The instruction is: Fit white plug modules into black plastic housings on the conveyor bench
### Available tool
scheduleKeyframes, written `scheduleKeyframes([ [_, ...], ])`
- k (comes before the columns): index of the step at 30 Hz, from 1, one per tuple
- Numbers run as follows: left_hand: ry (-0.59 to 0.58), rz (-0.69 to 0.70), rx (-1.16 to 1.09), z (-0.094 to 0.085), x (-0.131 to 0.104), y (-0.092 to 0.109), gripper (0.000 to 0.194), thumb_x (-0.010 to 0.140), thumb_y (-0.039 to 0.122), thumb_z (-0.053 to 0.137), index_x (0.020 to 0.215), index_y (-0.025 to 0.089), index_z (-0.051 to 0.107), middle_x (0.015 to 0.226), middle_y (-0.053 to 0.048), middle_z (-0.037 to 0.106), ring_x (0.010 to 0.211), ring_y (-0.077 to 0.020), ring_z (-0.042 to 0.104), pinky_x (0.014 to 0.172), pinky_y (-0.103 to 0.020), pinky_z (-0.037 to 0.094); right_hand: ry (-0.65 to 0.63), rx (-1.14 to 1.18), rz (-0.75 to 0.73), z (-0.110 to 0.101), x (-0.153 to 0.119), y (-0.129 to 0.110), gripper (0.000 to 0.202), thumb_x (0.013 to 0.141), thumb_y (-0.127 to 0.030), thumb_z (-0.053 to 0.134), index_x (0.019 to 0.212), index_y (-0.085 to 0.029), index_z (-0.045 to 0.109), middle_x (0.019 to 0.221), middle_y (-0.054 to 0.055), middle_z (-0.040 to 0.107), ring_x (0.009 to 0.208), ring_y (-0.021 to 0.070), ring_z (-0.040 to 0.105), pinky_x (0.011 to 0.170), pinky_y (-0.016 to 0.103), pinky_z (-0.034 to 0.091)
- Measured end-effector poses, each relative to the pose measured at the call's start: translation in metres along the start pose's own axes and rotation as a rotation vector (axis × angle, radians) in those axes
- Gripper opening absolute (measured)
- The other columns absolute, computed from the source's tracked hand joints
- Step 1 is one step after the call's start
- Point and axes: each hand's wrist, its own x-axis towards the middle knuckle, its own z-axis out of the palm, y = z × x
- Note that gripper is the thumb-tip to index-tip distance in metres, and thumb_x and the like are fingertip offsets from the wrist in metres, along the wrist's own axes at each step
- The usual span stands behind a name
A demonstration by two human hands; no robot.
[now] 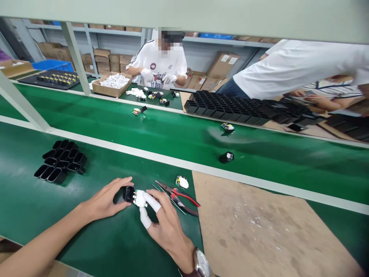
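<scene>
Between thumb and fingers, my left hand (108, 200) grips a small black plastic housing (129, 193) whose open end faces right. My right hand (165, 221), with white finger cots on thumb and index finger, pinches a small circuit board with a white cover (140, 198). The board's left end is at the housing's mouth; whether it is inside I cannot tell. Just beyond my right hand lie red-handled pliers (178, 195) and thin wire-like rods (179, 207). Another circuit board with a white top (182, 182) rests behind the pliers.
Several black housings (62, 159) stand at the left. A brown board (253, 223) covers the right of the bench. On the green conveyor (173, 134) are circuit boards (227, 127) and a filled housing (226, 157). Co-workers (161, 65) work beyond; a slanted post (24, 102) rises at left.
</scene>
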Motion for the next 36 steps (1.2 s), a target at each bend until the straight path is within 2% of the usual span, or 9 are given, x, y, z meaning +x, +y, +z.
scheduleKeyframes([
  [4, 0.003, 0.085, -0.002, 0.003, 0.000, 0.007, 0.078, 0.102, 0.020, 0.066, 0.166, 0.033, 0.023, 0.147, -0.011, 0.064, 0.137, -0.0263, 0.059, 0.110, -0.045, 0.056, 0.002, -0.032, -0.043, 0.000, -0.001, -0.003, 0.063, 0.097, -0.008, 0.061, 0.154, -0.027, 0.042, 0.127, 0.014, 0.067, 0.103, 0.0264, 0.069, 0.085, 0.045, 0.062],
  [11, -0.005, 0.112, 0.026, 0.000, 0.000, 0.010, 0.080, 0.103, 0.016, 0.064, 0.167, 0.034, 0.019, 0.150, -0.011, 0.062, 0.137, -0.0253, 0.057, 0.111, -0.045, 0.055, -0.023, -0.053, -0.064, 0.001, -0.003, -0.004, 0.073, 0.095, -0.006, 0.065, 0.161, -0.019, 0.035, 0.127, 0.016, 0.069, 0.106, 0.0284, 0.068, 0.089, 0.046, 0.062],
  [16, -0.014, 0.109, 0.047, 0.001, 0.000, 0.010, 0.084, 0.101, 0.015, 0.065, 0.168, 0.033, 0.018, 0.149, -0.011, 0.063, 0.139, -0.0263, 0.057, 0.111, -0.045, 0.055, -0.052, -0.111, -0.059, 0.001, -0.003, -0.005, 0.073, 0.100, -0.010, 0.060, 0.165, -0.023, 0.028, 0.124, 0.014, 0.070, 0.100, 0.0285, 0.069, 0.084, 0.046, 0.062],
  [26, -0.017, 0.148, 0.048, 0.000, 0.001, 0.013, 0.082, 0.104, 0.018, 0.063, 0.168, 0.035, 0.015, 0.148, -0.009, 0.064, 0.135, -0.0264, 0.056, 0.113, -0.047, 0.052, -0.127, -0.189, -0.033, -0.001, -0.003, -0.007, 0.074, 0.102, -0.014, 0.056, 0.167, -0.018, 0.022, 0.127, 0.016, 0.070, 0.102, 0.0309, 0.067, 0.088, 0.049, 0.060],
  [31, -0.027, 0.129, 0.055, 0.000, 0.001, 0.013, 0.081, 0.104, 0.019, 0.064, 0.168, 0.036, 0.017, 0.148, -0.008, 0.064, 0.133, -0.0261, 0.057, 0.109, -0.045, 0.054, -0.147, -0.205, -0.032, -0.004, 0.003, -0.011, 0.070, 0.105, -0.016, 0.053, 0.166, -0.018, 0.021, 0.123, 0.015, 0.071, 0.093, 0.0290, 0.067, 0.082, 0.046, 0.060],
  [36, -0.032, 0.140, 0.065, 0.002, 0.002, 0.014, 0.081, 0.105, 0.020, 0.063, 0.169, 0.035, 0.015, 0.146, -0.009, 0.065, 0.133, -0.0272, 0.057, 0.109, -0.046, 0.053, -0.185, -0.227, -0.040, -0.006, 0.003, -0.012, 0.065, 0.106, -0.018, 0.052, 0.165, -0.015, 0.024, 0.125, 0.017, 0.070, 0.097, 0.0300, 0.067, 0.085, 0.048, 0.059],
])
